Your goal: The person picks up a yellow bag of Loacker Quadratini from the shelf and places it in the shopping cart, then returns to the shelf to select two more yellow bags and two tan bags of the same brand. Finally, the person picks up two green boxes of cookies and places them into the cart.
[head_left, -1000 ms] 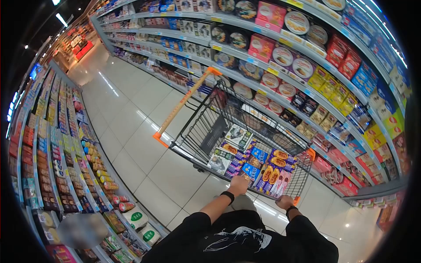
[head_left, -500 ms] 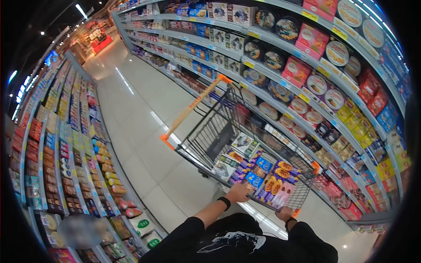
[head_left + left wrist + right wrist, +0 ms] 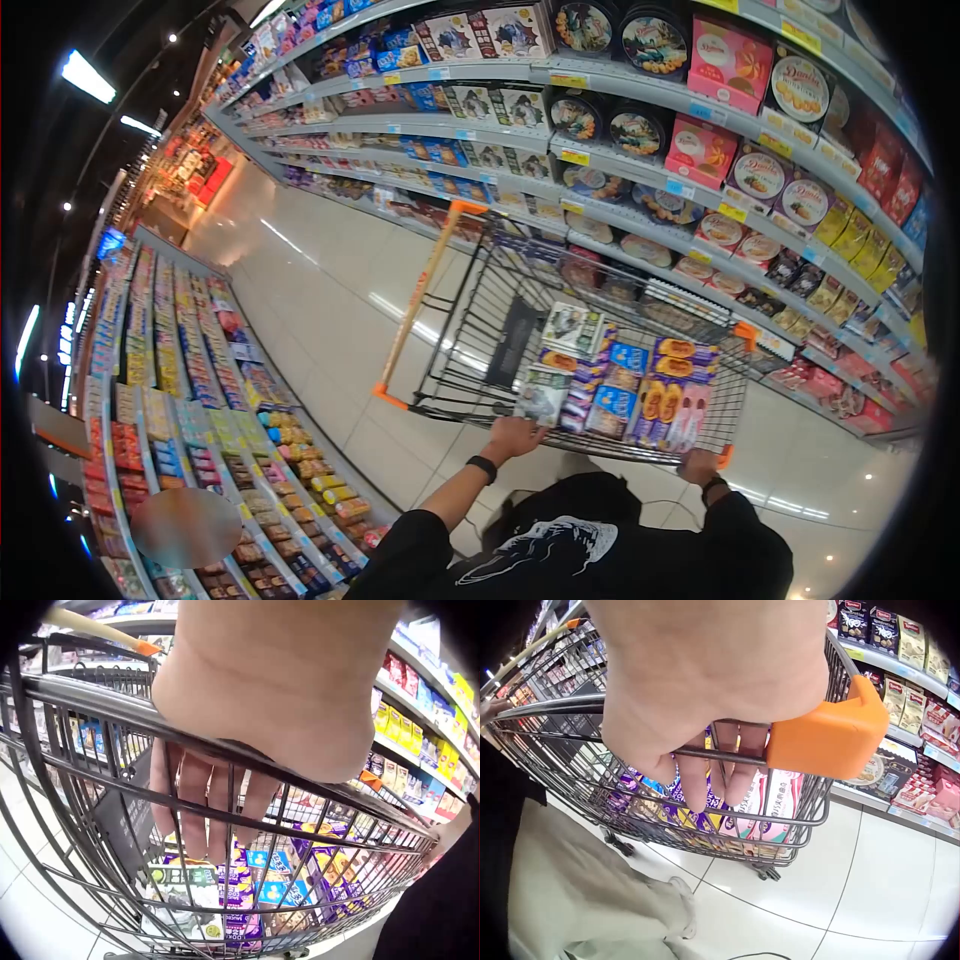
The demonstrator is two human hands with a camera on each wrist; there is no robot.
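A black wire shopping cart (image 3: 470, 330) with orange corners stands in front of me. Over its near top rim lies my left hand (image 3: 514, 437), the palm on the bar and the fingers (image 3: 195, 817) hanging fairly straight down inside the basket. At the orange end of the same rim, my right hand (image 3: 699, 466) grips the bar, its fingers (image 3: 696, 780) bent over it. Inside lie purple cookie packs (image 3: 655, 400), blue-topped biscuit packs (image 3: 611, 408), pink boxes (image 3: 686, 424) and white-and-green boxes (image 3: 572, 325).
Shelves of cookie tins and boxes (image 3: 640, 130) run close along the cart's far side. Low shelves of packaged snacks (image 3: 190, 400) line the left. A tiled aisle (image 3: 320, 260) lies between them. An orange push handle (image 3: 425, 300) spans the cart's left end.
My left hand has moved left along the cart's rim and its fingers have loosened. The right hand keeps its hold near the orange corner. The cart appears more level across the head view.
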